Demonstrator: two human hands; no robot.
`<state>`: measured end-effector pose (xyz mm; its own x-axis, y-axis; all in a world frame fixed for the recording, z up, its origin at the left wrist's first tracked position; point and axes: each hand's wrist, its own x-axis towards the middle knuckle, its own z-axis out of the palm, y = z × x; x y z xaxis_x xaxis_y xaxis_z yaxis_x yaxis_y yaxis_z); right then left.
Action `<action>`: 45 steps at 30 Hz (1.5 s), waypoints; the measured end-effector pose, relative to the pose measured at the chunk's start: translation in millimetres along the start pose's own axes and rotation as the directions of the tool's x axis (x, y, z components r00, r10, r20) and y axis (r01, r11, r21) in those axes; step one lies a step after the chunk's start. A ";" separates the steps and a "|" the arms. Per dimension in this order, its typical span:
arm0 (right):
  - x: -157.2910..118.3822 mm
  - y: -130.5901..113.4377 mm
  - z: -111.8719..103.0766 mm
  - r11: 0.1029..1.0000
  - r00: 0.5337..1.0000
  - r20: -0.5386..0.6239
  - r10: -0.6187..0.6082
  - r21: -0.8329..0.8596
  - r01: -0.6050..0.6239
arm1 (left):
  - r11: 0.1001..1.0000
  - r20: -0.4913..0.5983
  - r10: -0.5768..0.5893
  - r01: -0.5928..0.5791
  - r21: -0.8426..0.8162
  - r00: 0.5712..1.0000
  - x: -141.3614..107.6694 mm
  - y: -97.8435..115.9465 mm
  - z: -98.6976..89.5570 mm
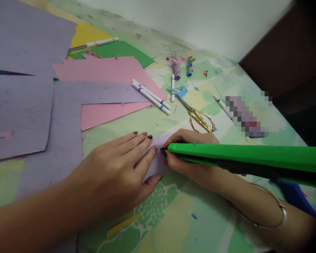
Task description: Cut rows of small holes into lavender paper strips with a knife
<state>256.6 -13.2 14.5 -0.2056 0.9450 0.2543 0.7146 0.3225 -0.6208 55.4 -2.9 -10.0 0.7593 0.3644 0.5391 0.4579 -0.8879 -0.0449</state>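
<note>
My left hand (118,165) lies flat with its fingers spread on a small piece of purple paper (158,163), pressing it to the table. Just right of those fingertips, my right hand (192,154) is closed in a pinch around a pen (163,151), whose dark tip points at the purple paper. Most of the pen is hidden by the fingers and by a long green object (239,151) that crosses over my right hand from the right edge.
Gold-handled scissors (197,114) lie beyond my right hand. White markers (151,96), rolled paper pieces (190,66) and scraps are scattered behind. Large purple sheets (18,116), a pink sheet (107,70) and a green sheet (131,52) cover the left and back of the patterned tablecloth (171,218).
</note>
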 end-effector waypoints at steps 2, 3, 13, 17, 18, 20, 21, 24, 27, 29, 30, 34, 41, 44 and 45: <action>-0.1 3.2 0.6 0.994 1.000 0.026 0.012 0.108 -0.015 | 0.999 -0.007 -0.025 0.025 -0.041 1.000 -1.2 -0.5 2.1; -0.2 5.4 0.5 0.981 0.999 0.038 0.017 0.193 -0.024 | 0.997 0.003 -0.053 0.053 -0.060 0.999 -2.1 -1.2 3.4; 9.1 23.4 -5.7 0.760 0.925 -0.269 0.269 0.649 -0.032 | 0.913 0.194 -0.271 0.315 -0.259 0.943 0.6 -11.5 1.1; 10.2 23.1 -5.8 0.772 0.924 -0.277 0.264 0.635 -0.031 | 0.885 0.211 -0.317 0.369 -0.285 0.925 0.5 -12.1 3.3; 9.8 22.6 -5.2 0.777 0.926 -0.274 0.261 0.629 -0.033 | 0.879 0.198 -0.330 0.377 -0.290 0.923 0.4 -12.2 5.1; 8.6 22.1 -3.3 0.770 0.927 -0.278 0.251 0.638 -0.017 | 0.875 0.179 -0.346 0.385 -0.292 0.921 1.4 -12.4 8.2; 8.0 22.3 -2.2 0.763 0.928 -0.284 0.241 0.646 -0.001 | 0.876 0.181 -0.352 0.391 -0.281 0.918 2.7 -12.6 9.1; 6.9 24.1 0.1 0.774 0.940 -0.281 0.195 0.632 0.028 | 0.870 0.264 -0.386 0.444 -0.215 0.884 9.0 -13.6 7.4; 7.1 26.2 0.1 0.811 0.943 -0.292 0.158 0.583 0.044 | 0.853 0.366 -0.400 0.487 -0.187 0.841 15.1 -15.1 1.5; 7.8 27.2 -0.8 0.821 0.937 -0.322 0.135 0.566 0.076 | 0.846 0.386 -0.401 0.497 -0.192 0.831 17.4 -16.0 -2.2; 8.1 27.6 -1.3 0.824 0.932 -0.338 0.128 0.560 0.090 | 0.842 0.394 -0.403 0.503 -0.194 0.826 18.0 -16.5 -3.7; 9.0 28.8 -2.4 0.849 0.936 -0.329 0.122 0.524 0.073 | 0.820 0.414 -0.415 0.530 -0.217 0.810 17.9 -19.2 -7.5; 6.8 32.6 -2.5 0.929 0.990 -0.142 -0.005 0.365 0.057 | 0.776 0.411 -0.452 0.576 -0.257 0.792 18.2 -29.2 -8.1; 6.4 35.3 -5.0 0.959 0.987 -0.082 -0.139 0.236 0.155 | 0.774 0.392 -0.442 0.564 -0.289 0.807 17.1 -33.0 -6.3; 6.5 35.5 -5.8 0.964 0.983 -0.032 -0.181 0.193 0.184 | 0.775 0.380 -0.436 0.555 -0.302 0.816 16.4 -34.2 -5.7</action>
<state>284.6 4.0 -1.6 -0.3098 0.8687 0.3866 0.5219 0.4952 -0.6945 49.6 31.8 5.2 0.5954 0.7912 0.1393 0.6368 -0.5705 0.5186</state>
